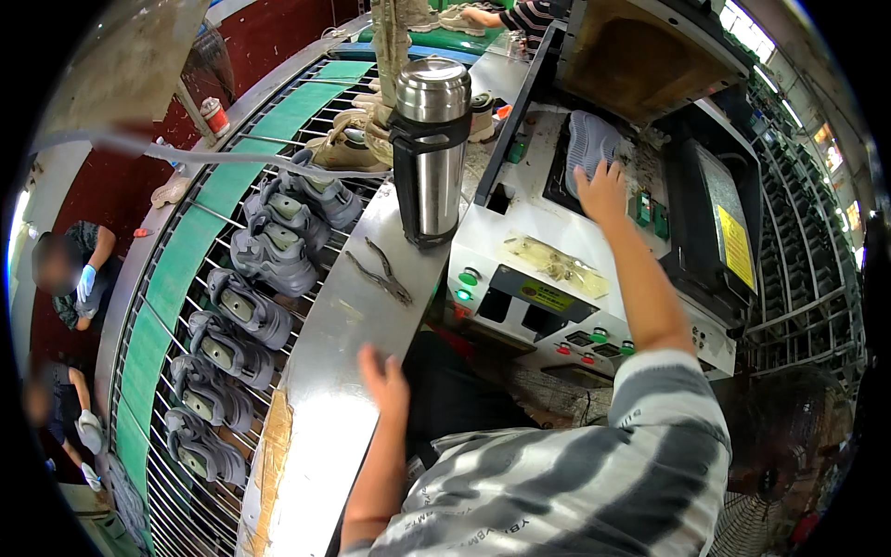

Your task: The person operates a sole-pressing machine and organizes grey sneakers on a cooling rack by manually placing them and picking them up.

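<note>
The grey shoe sole (591,141) lying in the press machine (594,269) is pressed by the spread right hand (603,190) (left hand (383,379) spread on the metal ledge (353,325)), so fingers could be caught.

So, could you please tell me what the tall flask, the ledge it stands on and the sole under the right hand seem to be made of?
The tall flask looks like brushed stainless steel, with streaky reflections, in a black, probably plastic, carrier. The ledge, under the left hand, looks like bare sheet metal, dull grey and scuffed. The sole, touched by the right hand, looks like pale moulded rubber or foam, matte and ribbed; which one is unclear.
</note>
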Tool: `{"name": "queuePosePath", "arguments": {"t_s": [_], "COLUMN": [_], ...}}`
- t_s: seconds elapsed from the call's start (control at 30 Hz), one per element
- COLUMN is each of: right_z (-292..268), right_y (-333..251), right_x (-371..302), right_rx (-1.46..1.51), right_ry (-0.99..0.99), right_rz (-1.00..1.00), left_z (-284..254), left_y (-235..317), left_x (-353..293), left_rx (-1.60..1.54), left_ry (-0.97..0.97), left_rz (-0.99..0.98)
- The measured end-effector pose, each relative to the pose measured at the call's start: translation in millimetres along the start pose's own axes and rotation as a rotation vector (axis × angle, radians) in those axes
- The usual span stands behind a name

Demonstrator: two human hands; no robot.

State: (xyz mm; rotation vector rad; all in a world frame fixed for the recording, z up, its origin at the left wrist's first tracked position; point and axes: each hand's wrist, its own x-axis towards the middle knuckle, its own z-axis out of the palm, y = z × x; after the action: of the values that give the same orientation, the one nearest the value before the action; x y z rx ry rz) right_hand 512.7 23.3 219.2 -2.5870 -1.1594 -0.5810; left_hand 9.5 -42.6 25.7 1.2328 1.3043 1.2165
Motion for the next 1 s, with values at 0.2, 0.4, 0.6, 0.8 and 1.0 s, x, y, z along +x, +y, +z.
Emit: {"name": "queuePosePath", "arguments": {"t_s": [0.2, 0.4, 0.6, 0.8, 1.0], "right_z": [-67, -12, 78, 123, 159], "right_y": [-23, 8, 73, 86, 104], "right_x": [-233, -415, -486, -484, -488], "right_rx": [0.734, 0.809, 0.480, 0.242, 0.321], "right_ry": [-0.060, -0.605, -1.062, -1.159, -1.126], "right_rz": [-0.309, -0.178, -0.205, -0.341, -0.337], "left_z": [163, 113, -98, -307, -408], "left_y": [68, 26, 56, 65, 20], "left_x": [31, 28, 43, 87, 137], "left_rx": [-0.820, -0.263, 0.553, 1.114, 0.725], "left_ry": [-0.386, -0.527, 0.425, 1.111, 0.579], "left_rz": [-0.469, -0.266, 0.397, 0.218, -0.039]}}
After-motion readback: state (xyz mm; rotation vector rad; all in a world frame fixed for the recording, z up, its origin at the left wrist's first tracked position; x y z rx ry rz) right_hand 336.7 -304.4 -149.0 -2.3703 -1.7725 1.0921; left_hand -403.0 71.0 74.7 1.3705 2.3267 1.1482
